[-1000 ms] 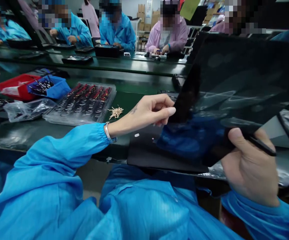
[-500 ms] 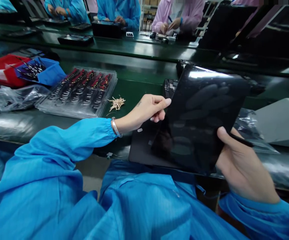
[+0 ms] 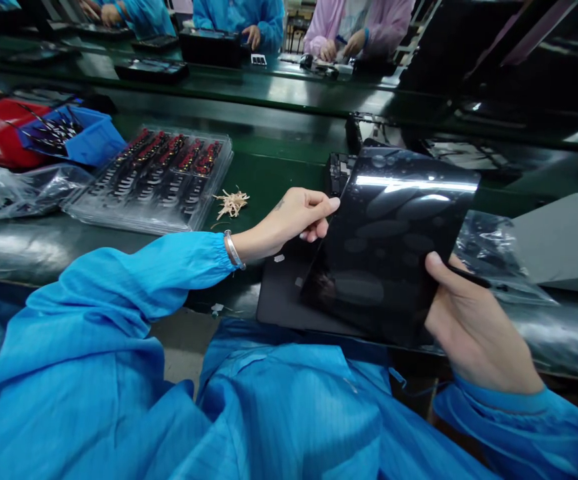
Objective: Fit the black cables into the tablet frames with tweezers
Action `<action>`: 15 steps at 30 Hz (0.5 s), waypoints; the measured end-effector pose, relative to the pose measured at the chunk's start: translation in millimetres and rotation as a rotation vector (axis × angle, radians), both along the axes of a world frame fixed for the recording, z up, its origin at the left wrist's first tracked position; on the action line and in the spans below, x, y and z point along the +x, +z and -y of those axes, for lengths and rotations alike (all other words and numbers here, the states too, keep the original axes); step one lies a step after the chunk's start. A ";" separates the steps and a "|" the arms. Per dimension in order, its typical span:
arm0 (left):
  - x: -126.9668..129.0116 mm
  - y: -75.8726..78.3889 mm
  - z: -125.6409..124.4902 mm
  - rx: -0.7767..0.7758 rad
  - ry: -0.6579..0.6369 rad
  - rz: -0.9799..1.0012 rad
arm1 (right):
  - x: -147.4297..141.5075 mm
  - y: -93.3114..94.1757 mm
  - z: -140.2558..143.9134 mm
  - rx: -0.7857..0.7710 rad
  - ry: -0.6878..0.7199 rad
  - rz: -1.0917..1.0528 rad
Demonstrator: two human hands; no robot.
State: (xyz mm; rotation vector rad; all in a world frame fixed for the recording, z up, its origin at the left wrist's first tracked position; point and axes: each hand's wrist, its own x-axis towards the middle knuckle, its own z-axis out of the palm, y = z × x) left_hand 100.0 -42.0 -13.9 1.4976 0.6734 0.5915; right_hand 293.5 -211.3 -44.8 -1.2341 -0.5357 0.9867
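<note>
A glossy black screen panel (image 3: 393,233), with bubble-like patches across its face, is held tilted above a flat dark plate (image 3: 289,300) at the bench edge. My left hand (image 3: 303,213) is closed in a pinch at the panel's left edge; whether it grips the glass or a film on it is hidden. Around the lower right edge, my right hand (image 3: 473,320) is closed, thumb on the front and fingers behind. A thin black stick-like tool (image 3: 469,275) juts out from that hand. A small pale scrap (image 3: 279,258) lies by my left wrist.
To the left are a clear tray (image 3: 153,180) of small parts, a blue bin (image 3: 93,137), a red bin (image 3: 9,137) and a plastic bag (image 3: 33,187). Tan strips (image 3: 231,203) lie nearby. A grey box (image 3: 563,243) stands right. Co-workers sit across the bench.
The panel's right side and my right hand have shifted slightly left, and the panel's tilt has changed, moving the bright reflection lower. My left hand stays at the left edge.
</note>
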 end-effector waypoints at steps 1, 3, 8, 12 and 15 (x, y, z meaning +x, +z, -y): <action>0.0 0.2 -0.1 0.000 -0.004 0.003 | -0.1 0.6 0.0 0.000 -0.002 -0.005; -0.2 0.6 -0.2 0.003 -0.010 0.008 | -0.5 2.0 0.1 0.001 -0.012 -0.016; -1.2 1.6 -1.0 0.014 -0.024 0.020 | -1.2 4.9 1.3 0.015 -0.001 -0.006; -1.7 3.8 -0.6 0.017 -0.035 -0.009 | -0.4 3.0 3.1 0.021 -0.014 0.019; -1.9 4.1 -0.2 0.015 -0.053 -0.035 | 0.2 0.8 3.7 0.040 -0.025 0.049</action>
